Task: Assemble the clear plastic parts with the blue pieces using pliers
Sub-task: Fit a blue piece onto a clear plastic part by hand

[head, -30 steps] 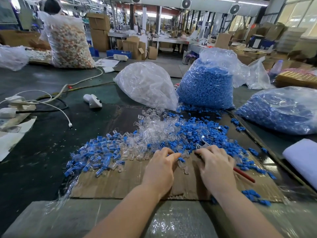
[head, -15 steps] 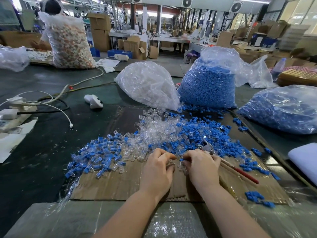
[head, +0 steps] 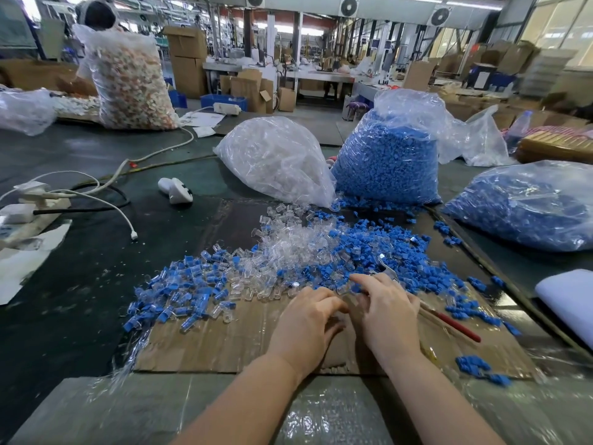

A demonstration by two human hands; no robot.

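Observation:
A heap of clear plastic parts and loose blue pieces lies on a cardboard sheet. To the left spreads a pile of clear parts fitted with blue pieces. My right hand grips pliers whose metal jaws poke out beyond the fingers and whose red handle trails to the right. My left hand sits beside it with curled fingers meeting the right hand; a small part seems pinched between them, mostly hidden.
A bag of clear parts and two bags of blue pieces stand behind the heap. A white remote-like device, cables and a power strip lie at left. A white pad sits at right. A person works at the far left.
My right hand lifted the pliers off the cardboard and moved left to meet my left hand. The pliers' jaws now point up over the blue pieces.

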